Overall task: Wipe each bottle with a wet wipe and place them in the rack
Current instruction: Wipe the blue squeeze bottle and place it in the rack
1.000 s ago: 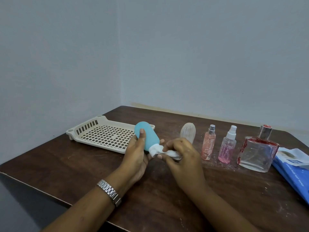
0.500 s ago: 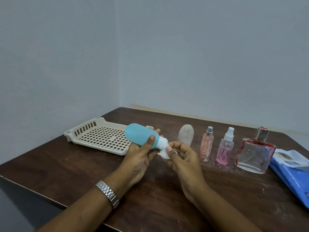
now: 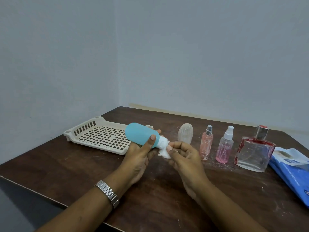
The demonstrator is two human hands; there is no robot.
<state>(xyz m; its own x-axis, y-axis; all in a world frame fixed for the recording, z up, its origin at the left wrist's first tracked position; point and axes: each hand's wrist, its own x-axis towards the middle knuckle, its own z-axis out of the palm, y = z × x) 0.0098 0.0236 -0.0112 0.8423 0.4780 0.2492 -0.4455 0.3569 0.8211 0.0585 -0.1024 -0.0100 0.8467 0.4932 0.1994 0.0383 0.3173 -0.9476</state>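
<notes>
My left hand [image 3: 138, 158] grips a blue squeeze bottle [image 3: 139, 133], tilted on its side with the white cap pointing right. My right hand [image 3: 183, 155] pinches a crumpled white wet wipe [image 3: 164, 153] against the cap. The beige perforated rack [image 3: 98, 136] lies behind the left hand with nothing in it. To the right stand a clear ribbed bottle [image 3: 185, 134], two small pink spray bottles [image 3: 206, 144] [image 3: 224, 148] and a square glass perfume bottle [image 3: 255, 151].
A blue wet wipe pack [image 3: 294, 169] lies at the table's right edge with its flap open. White specks dust the dark wooden table [image 3: 66, 168]. Walls close the back and left sides. A metal watch sits on my left wrist.
The blue bottle has tipped from near upright to lying sideways, bottom towards the rack. The wipe has moved from the bottle's neck to the cap end.
</notes>
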